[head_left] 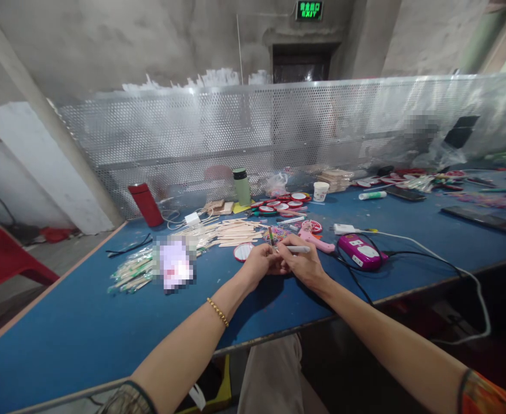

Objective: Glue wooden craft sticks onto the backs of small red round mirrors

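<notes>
Hands meet over the blue desk [84,328]. Left hand [259,263]: grip closed on a small coloured stick [271,236], held upright just above the knuckles. Right hand [303,265]: grip pinching a white pen [301,249], roughly level, one end poking out toward 3 o'clock. Wooden stick pile [236,231] at 11 o'clock, near. Pink device [360,252] at 3 o'clock, apart from the hands.

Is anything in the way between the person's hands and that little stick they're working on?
Nothing visible. The left hand pinches the stick, and the right hand, holding a white pen, is right beside it.
</notes>
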The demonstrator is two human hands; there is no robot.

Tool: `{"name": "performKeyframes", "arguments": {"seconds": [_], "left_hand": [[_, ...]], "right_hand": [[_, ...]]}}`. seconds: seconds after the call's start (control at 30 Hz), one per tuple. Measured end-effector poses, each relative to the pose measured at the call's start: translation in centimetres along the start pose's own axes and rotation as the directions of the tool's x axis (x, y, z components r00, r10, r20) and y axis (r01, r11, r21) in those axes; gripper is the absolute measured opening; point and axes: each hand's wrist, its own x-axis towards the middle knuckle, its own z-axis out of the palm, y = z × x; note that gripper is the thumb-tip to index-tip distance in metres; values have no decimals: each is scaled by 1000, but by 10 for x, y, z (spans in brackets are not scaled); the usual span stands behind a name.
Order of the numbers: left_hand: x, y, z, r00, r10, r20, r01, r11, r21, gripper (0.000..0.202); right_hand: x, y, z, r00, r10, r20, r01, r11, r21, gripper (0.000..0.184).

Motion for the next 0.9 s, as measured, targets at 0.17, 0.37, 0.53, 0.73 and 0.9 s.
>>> {"name": "performKeyframes", "arguments": {"seconds": [0.17,0.37,0.53,0.73,0.9], "left_hand": [[0,0,0,1000,2,-7,-2,1000,-7,34],[-1,1,2,1000,-8,-24,7,1000,-5,36],[-1,2,2,999,-18,-28,18,1000,8,32],[-2,2,2,1000,-11,-14,11,1000,6,32],[-2,2,1,1000,-14,-7,14,1000,2,33]], "right_hand": [[-1,-3,0,1000,4,11,-4,1000,21,22],[0,-2,0,1000,-3,13,3,1000,9,23],[1,-2,-1,1000,-9,-1,9,1000,-27,24],[1,-3,-1,999,-28,-23,27,999,-35,25],[2,-2,-1,998,-52,-30,51,998,-41,25]]}}
